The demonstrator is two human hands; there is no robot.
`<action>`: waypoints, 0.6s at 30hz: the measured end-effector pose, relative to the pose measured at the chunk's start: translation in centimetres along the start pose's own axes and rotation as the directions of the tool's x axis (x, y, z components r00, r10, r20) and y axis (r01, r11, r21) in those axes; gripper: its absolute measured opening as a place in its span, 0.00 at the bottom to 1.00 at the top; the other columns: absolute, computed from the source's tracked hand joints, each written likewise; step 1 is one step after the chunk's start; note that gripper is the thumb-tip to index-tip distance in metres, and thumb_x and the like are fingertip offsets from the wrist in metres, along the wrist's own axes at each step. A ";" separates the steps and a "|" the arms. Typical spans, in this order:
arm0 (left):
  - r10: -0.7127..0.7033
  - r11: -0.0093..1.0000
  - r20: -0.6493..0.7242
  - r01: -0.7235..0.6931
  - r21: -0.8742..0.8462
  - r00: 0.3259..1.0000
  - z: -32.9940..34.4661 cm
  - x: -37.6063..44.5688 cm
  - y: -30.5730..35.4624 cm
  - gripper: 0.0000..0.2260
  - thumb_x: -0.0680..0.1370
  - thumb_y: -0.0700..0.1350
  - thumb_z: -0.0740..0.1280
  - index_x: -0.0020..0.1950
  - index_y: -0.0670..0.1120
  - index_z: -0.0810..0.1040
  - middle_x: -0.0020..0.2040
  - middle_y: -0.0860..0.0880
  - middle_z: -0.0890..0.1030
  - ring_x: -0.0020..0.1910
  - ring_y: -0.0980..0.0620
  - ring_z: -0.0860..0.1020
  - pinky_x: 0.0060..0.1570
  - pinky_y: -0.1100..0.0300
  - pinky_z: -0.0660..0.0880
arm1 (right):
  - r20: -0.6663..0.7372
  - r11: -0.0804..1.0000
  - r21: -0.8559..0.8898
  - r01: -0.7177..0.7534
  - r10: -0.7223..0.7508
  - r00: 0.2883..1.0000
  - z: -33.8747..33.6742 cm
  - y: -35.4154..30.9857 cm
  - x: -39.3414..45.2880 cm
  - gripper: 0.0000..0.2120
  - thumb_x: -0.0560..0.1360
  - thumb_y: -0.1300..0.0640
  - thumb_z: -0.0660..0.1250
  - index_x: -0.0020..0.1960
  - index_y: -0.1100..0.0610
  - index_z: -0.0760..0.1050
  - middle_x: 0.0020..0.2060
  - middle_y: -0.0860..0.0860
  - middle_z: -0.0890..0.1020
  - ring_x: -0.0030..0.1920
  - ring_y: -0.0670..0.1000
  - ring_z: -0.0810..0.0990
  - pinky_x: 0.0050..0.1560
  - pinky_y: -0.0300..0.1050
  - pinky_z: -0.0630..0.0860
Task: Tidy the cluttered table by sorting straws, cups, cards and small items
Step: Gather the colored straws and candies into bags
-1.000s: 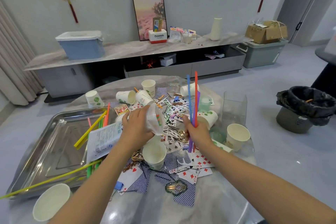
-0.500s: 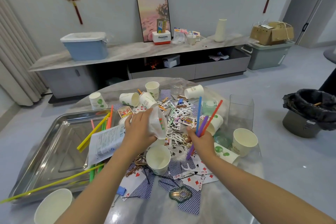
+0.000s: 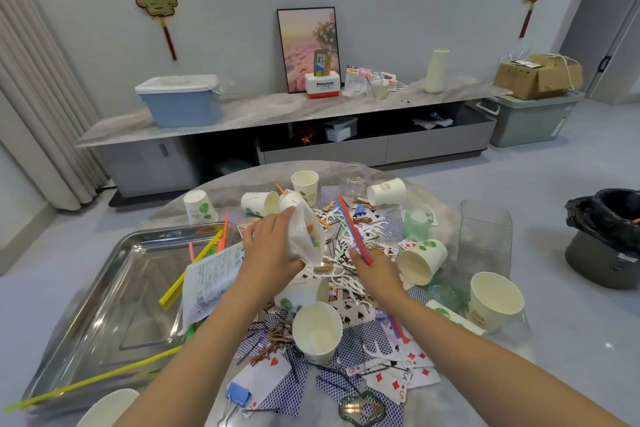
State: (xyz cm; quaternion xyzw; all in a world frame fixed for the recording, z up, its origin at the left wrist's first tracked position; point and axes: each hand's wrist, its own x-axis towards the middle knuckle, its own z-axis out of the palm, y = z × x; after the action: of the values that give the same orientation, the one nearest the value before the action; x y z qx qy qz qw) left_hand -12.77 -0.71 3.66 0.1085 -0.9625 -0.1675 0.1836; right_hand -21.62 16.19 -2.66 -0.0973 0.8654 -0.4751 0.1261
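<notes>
Only two forearms and two hands of the person show, coming in from the bottom edge of the head view. Both arms are bare all the way to the frame edge: no sleeve, cuff or glove covers them. The left hand (image 3: 268, 255) has no ring, watch or bracelet on it that can be seen, and its wrist is plain. The right hand (image 3: 375, 270) is likewise bare, with a plain wrist. The fingernails are too small and blurred to tell apart. No other part of the body is in view
</notes>
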 end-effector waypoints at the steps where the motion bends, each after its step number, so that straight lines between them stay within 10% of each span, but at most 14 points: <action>1: -0.010 1.000 -0.007 0.010 0.002 1.000 -0.1 0.4 -0.1 0.37 0.71 0.45 0.70 0.75 0.50 0.56 0.67 0.49 0.66 0.68 0.48 0.61 0.66 0.57 0.49 | -0.005 0.999 -0.034 -0.023 0.023 1.000 0.0 -0.1 0.9 0.22 0.80 0.48 0.58 0.30 0.55 0.61 0.24 0.50 0.65 0.25 0.49 0.62 0.27 0.42 0.57; 9: -0.037 0.997 0.002 0.037 0.063 0.999 1.5 3.7 -2.4 0.36 0.71 0.45 0.70 0.75 0.50 0.56 0.65 0.48 0.66 0.66 0.47 0.62 0.63 0.56 0.53 | 0.017 0.984 -0.172 -0.044 0.047 0.999 2.0 -1.8 10.2 0.06 0.78 0.54 0.63 0.47 0.58 0.73 0.33 0.50 0.73 0.29 0.47 0.70 0.27 0.40 0.65; 18: -0.085 0.992 -0.013 0.086 0.094 0.996 3.7 5.9 -5.1 0.35 0.71 0.46 0.68 0.75 0.51 0.56 0.64 0.49 0.66 0.65 0.47 0.62 0.64 0.56 0.52 | -0.012 0.965 -0.249 -0.087 0.086 0.996 6.1 -1.6 16.6 0.11 0.74 0.51 0.69 0.52 0.57 0.79 0.42 0.54 0.81 0.43 0.55 0.81 0.41 0.46 0.76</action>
State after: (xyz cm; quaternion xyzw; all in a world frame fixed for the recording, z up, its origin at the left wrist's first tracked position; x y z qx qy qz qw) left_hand -18.79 -5.94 0.40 0.1588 -0.9630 -0.1292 0.1751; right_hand -35.41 5.71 -6.49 -0.0744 0.9217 -0.3567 0.1332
